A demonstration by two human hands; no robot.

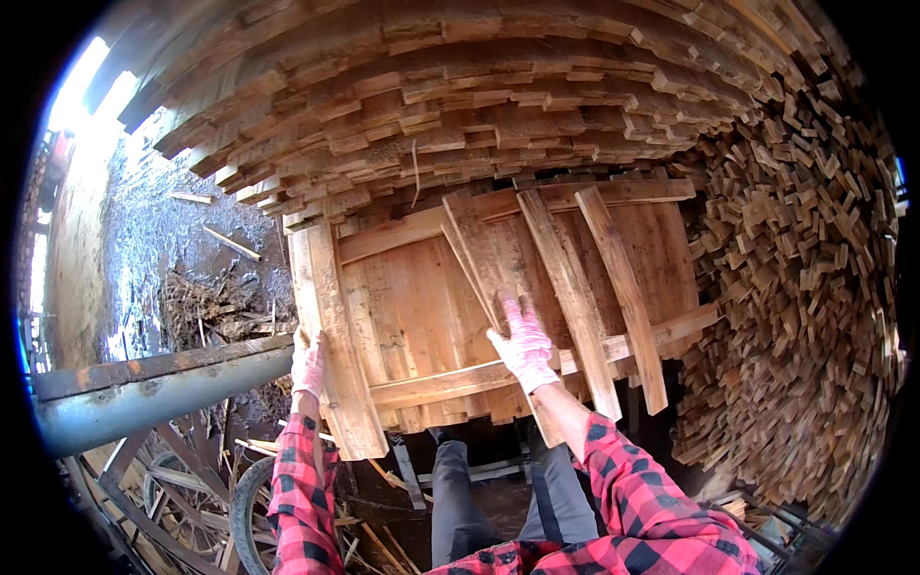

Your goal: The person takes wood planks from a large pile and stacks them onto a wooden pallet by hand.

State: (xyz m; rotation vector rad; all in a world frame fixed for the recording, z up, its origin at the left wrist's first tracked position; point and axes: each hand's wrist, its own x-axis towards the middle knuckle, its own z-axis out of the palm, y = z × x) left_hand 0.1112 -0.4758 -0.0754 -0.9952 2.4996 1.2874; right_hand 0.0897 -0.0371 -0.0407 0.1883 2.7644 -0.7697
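A wooden panel of side-by-side boards (412,307) lies before me, with two long rails across it. At its left end a wide plank (337,355) lies across the rails. My left hand (308,364), in a pinkish-white glove, closes round that plank's outer edge, with some fingers hidden. My right hand (524,347), gloved alike and slightly blurred, lies on a slanted plank (479,240) near the middle, thumb apart and fingers stretched out. Right of it, two narrower planks (567,287) (625,297) lie across the rails, overhanging the near one.
Stacked boards (460,96) rise along the far side. A big pile of short wood pieces (795,307) fills the right. At left, a blue-grey metal beam (172,402) reaches toward the panel, above a wheel tyre (251,508) and scrap wood. Bark debris (220,307) lies on wet ground.
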